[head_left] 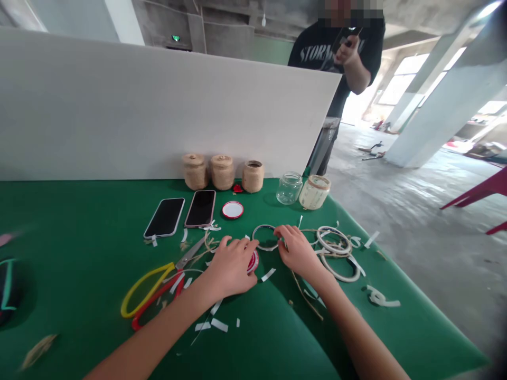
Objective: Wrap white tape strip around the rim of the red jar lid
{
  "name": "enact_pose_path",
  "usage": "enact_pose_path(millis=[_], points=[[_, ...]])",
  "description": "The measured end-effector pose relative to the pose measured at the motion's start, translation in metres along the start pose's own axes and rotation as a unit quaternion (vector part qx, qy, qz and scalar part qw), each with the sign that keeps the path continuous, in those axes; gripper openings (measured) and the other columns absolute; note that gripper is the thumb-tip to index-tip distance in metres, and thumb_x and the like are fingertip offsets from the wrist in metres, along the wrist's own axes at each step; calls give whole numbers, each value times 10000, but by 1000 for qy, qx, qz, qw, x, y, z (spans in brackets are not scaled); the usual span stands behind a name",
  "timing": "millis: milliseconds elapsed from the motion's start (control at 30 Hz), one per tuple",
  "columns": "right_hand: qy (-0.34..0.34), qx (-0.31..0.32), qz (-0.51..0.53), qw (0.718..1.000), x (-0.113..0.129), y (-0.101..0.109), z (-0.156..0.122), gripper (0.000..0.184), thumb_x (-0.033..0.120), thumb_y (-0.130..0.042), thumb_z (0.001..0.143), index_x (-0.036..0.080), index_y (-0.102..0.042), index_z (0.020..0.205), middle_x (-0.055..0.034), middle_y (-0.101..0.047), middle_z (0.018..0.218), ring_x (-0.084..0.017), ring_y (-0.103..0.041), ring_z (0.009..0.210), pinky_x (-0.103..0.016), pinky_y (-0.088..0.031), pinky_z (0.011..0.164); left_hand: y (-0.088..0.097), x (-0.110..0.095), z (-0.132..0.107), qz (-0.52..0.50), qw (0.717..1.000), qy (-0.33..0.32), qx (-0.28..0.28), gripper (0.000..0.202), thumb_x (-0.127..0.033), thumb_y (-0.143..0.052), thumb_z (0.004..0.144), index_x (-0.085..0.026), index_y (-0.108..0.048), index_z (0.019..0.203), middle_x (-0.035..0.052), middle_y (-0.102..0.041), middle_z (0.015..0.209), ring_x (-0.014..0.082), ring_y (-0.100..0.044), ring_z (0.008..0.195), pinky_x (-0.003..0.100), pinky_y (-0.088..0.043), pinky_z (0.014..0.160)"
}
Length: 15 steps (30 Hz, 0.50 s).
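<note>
My left hand (234, 266) lies over a red jar lid (253, 262), its fingers curled on it. Part of the lid is hidden under the palm. With bent fingertips, my right hand (296, 250) grips the right edge of a thin roll of tape (259, 245), almost a bare ring. Scissors (189, 255) with one yellow and one red handle lie open left of my left hand. Beneath my right wrist runs a strand of twine (306, 300). White tape scraps (268, 274) are scattered around both hands.
Three twine-wrapped jars (222, 173), a clear glass jar (289, 189) and a tape-covered jar (314, 194) stand at the back. Two phones (201, 208) and an upturned lid (233, 209) lie before them. More tape rolls (340, 252) are at right. A person (336, 53) stands behind the white board (158, 111).
</note>
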State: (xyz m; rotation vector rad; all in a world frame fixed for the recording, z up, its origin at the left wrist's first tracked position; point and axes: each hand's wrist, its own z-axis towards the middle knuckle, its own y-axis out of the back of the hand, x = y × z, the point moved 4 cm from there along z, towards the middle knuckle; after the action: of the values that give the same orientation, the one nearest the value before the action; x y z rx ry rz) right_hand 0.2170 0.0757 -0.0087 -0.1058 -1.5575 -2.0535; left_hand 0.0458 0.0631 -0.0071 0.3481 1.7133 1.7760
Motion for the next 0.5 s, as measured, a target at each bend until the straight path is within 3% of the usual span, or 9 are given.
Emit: enact_pose_path(millis=[133,300,400,500], points=[[47,76,-77,993,-4,-10,-5,328,44,-448,732,202,-573,990,-87,-601,1037,-243,-469,1032,-381,-319,887,-7,1,3,-1,1000,0,10,648,-247,-518,656,-217,-407,1294,118,-581,1210,300,-529,1113,506,-284,1005],[56,66,-73,994,-6,-14,-4,198,65,-450,810,201,-571,889,-87,-613,1004,-238,-486,1029,-416,-283,918,-6,-1,3,-25,1000,-4,17,599,-334,-561,710,-209,-430,1281,117,-574,1231,323,-518,1135,563,-255,1015],[53,58,-58,995,-5,-11,-1,160,96,-442,851,210,-551,880,-62,-626,940,-213,-512,995,-403,-284,929,-3,0,5,-48,999,3,-25,453,-391,-543,780,-223,-499,1198,87,-592,1212,294,-526,1130,545,-252,1029],[51,51,-14,997,0,-6,2,141,123,-429,878,220,-530,892,-30,-636,905,-182,-549,922,-410,-268,953,5,3,7,-60,992,33,-104,221,-302,-457,866,-224,-563,1043,45,-642,1091,222,-577,1023,435,-357,957]])
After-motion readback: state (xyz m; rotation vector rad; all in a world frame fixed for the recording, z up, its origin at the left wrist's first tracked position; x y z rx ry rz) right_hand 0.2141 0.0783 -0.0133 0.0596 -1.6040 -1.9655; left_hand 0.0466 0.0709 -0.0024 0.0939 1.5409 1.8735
